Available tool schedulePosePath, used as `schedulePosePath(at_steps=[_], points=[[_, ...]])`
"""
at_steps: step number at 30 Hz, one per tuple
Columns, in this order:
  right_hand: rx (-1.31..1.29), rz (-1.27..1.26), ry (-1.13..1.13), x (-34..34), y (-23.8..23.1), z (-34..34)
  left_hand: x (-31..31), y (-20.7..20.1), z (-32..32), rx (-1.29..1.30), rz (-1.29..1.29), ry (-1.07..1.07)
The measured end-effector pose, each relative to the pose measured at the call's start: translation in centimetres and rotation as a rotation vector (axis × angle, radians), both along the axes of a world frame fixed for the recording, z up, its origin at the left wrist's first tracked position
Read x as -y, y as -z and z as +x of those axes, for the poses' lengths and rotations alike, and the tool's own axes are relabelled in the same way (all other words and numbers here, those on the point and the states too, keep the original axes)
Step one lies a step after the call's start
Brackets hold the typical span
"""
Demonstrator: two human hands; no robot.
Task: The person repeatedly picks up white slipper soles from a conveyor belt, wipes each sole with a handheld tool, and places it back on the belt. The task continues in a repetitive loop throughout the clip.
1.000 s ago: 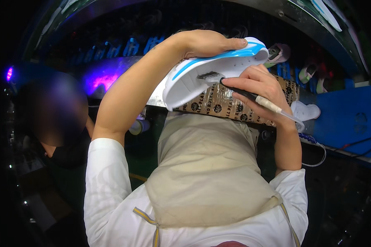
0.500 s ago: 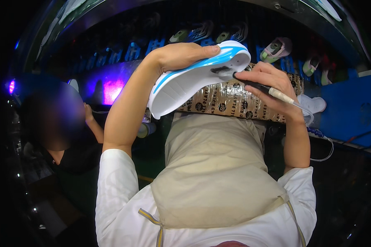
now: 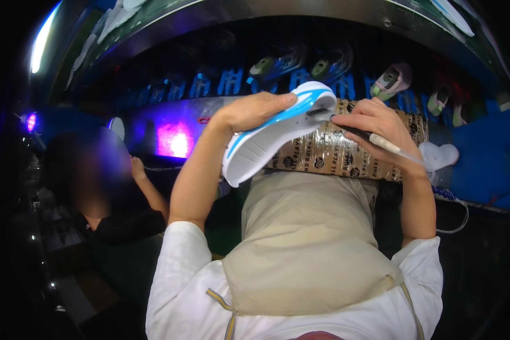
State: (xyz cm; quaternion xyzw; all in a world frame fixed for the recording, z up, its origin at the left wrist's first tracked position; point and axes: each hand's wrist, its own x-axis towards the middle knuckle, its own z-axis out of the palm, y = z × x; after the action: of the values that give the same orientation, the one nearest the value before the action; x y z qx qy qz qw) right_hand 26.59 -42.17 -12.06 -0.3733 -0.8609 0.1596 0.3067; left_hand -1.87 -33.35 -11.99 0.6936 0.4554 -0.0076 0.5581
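Note:
A white shoe sole point(image 3: 254, 146) with a blue stripe along its side is gripped by my left hand point(image 3: 258, 110), thumb over the upper edge. It tilts, hollow inner face toward me, above the cardboard roll. My right hand point(image 3: 386, 126) is closed around a brush-like tool point(image 3: 364, 135) with a black handle, a pale wrapped rear part and a thin clear tube. The tool's tip reaches into the sole's upper right end, beside a dark slot; the tip itself is hard to make out.
Printed cardboard under clear film point(image 3: 323, 154) covers the surface before me. Another white sole point(image 3: 438, 156) lies right of it, near a blue panel point(image 3: 487, 161). Shoes on blue holders point(image 3: 392, 82) line the far side. At left sits another person point(image 3: 144, 187), near a purple-lit patch point(image 3: 174, 140).
The whole view has shifted, so most things appear lower and further right. Against the cardboard, the sole has moved a little left and nearer to me. Both hands keep their holds.

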Motion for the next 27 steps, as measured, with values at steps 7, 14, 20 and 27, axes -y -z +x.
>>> schedulePosePath(at_steps=[7, 14, 20, 27], points=[[-0.275, -0.192, -0.106, 0.4, -0.1, 0.8, -0.8, -0.7, -2.6, 0.152, 0.107, -0.243], [-0.462, -0.241, 0.100, 0.8, 3.0, 1.4, -13.3, -15.0, -6.1, 1.018, 0.218, -0.164], [-0.510, -0.394, 0.129, 1.4, 7.1, 0.9, -26.4, -16.2, -12.2, 0.263, 0.662, -0.995], [-0.476, -0.595, 0.210, 1.3, 10.0, 0.9, -23.5, -12.0, -5.9, -0.604, 1.096, -0.455]])
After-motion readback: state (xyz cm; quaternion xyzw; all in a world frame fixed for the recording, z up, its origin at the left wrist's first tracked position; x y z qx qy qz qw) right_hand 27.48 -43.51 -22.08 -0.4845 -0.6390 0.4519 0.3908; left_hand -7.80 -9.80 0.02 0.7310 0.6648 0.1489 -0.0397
